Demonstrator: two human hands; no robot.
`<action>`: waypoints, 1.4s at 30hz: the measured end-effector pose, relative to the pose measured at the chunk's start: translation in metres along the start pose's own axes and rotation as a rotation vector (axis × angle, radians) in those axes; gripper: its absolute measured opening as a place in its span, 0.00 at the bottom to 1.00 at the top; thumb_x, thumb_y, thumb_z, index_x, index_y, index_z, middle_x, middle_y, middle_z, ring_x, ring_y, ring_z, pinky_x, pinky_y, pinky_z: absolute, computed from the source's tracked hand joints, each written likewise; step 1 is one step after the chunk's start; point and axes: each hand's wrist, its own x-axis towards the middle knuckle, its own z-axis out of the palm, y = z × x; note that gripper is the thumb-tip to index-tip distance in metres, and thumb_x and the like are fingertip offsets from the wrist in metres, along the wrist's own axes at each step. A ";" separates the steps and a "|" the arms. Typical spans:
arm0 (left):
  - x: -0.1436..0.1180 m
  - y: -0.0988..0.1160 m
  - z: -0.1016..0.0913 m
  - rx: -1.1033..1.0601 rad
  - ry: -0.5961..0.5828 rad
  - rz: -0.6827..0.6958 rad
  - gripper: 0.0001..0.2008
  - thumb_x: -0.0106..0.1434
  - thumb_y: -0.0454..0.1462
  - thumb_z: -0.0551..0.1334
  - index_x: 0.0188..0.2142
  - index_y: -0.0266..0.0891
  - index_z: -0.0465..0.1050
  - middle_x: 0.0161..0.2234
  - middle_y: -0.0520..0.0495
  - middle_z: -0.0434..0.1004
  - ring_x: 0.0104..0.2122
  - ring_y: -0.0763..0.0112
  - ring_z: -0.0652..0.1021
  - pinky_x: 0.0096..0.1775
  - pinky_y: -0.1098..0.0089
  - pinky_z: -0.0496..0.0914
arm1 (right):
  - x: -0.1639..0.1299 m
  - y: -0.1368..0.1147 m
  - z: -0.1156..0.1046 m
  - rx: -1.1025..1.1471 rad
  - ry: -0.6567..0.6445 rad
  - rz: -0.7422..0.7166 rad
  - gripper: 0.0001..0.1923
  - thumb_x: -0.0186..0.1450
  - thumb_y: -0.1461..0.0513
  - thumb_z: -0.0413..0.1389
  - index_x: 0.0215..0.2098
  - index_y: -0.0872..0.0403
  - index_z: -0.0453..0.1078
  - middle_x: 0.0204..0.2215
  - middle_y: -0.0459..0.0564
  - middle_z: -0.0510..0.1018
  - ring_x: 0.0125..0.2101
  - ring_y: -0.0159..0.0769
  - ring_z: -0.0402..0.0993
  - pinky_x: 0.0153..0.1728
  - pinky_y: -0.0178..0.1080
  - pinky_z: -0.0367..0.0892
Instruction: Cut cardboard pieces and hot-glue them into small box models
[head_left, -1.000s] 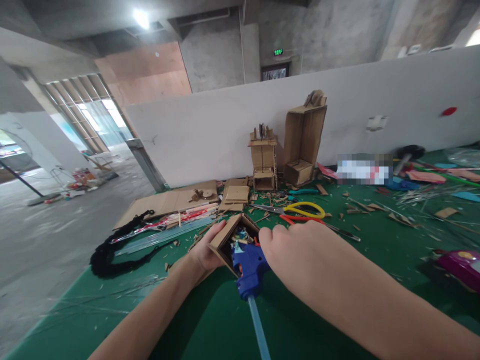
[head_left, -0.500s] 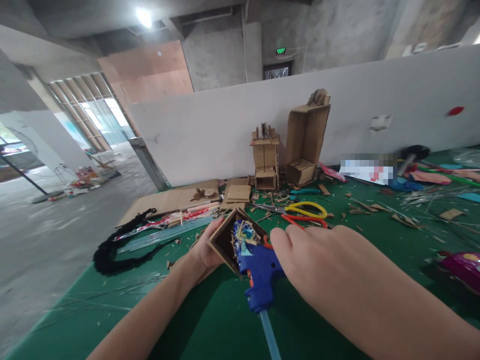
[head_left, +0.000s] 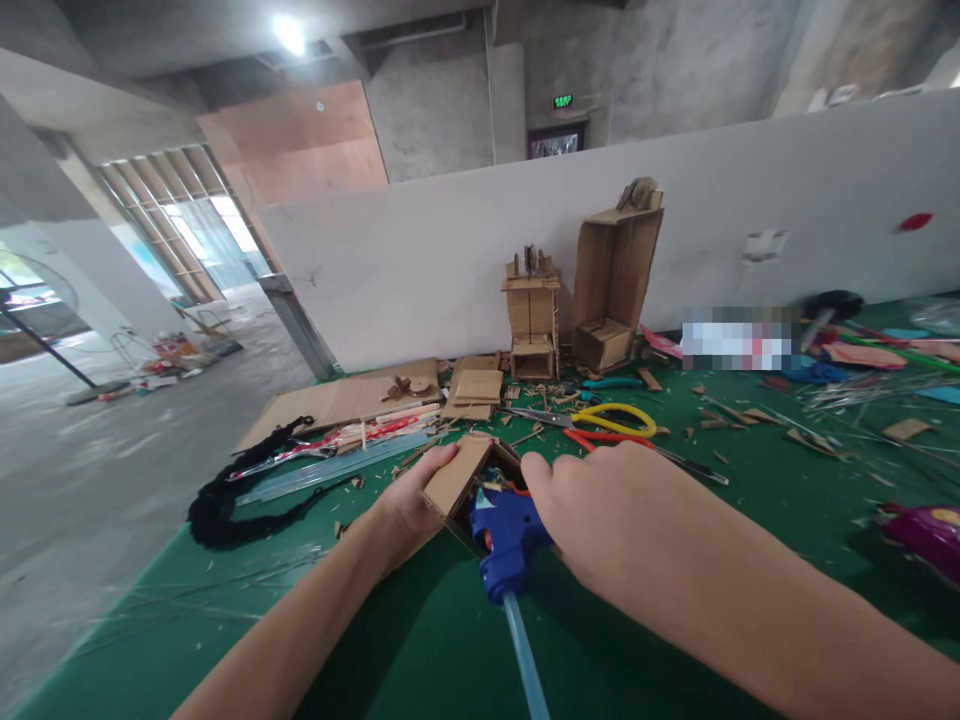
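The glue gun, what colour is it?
The glue gun in the right hand is blue, seen in the head view.

Near edge open, clutter beyond the hands

Green surface (head_left: 420, 640) bare near the person; scissors (head_left: 611, 420) and cardboard scraps (head_left: 472, 390) block just ahead, black cord (head_left: 225, 500) on the left, cardboard towers (head_left: 615, 270) and white wall (head_left: 450, 260) close the back.

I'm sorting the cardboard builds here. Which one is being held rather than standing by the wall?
The small open cardboard box, gripped by the left hand; the narrow tower and tall box stand untouched against the white wall.
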 end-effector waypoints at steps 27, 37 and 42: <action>0.009 0.025 -0.008 0.236 -0.136 0.188 0.21 0.53 0.46 0.64 0.44 0.39 0.68 0.33 0.46 0.76 0.31 0.65 0.77 0.31 0.71 0.69 | -0.006 0.001 0.031 -0.073 0.152 -0.009 0.11 0.54 0.73 0.54 0.33 0.55 0.63 0.18 0.44 0.72 0.15 0.34 0.69 0.14 0.36 0.40; 0.007 0.039 -0.010 0.434 -0.096 0.160 0.28 0.54 0.47 0.64 0.53 0.47 0.62 0.41 0.47 0.74 0.30 0.69 0.76 0.25 0.75 0.67 | 0.001 0.012 0.051 -0.058 0.170 0.019 0.06 0.56 0.68 0.57 0.31 0.56 0.63 0.19 0.47 0.74 0.16 0.35 0.71 0.15 0.35 0.41; 0.007 0.042 -0.010 0.431 -0.061 0.190 0.28 0.53 0.48 0.64 0.52 0.45 0.63 0.40 0.46 0.74 0.30 0.68 0.75 0.25 0.75 0.67 | -0.005 0.016 0.049 -0.058 0.128 0.014 0.06 0.56 0.70 0.56 0.30 0.56 0.63 0.19 0.46 0.73 0.17 0.35 0.71 0.15 0.35 0.42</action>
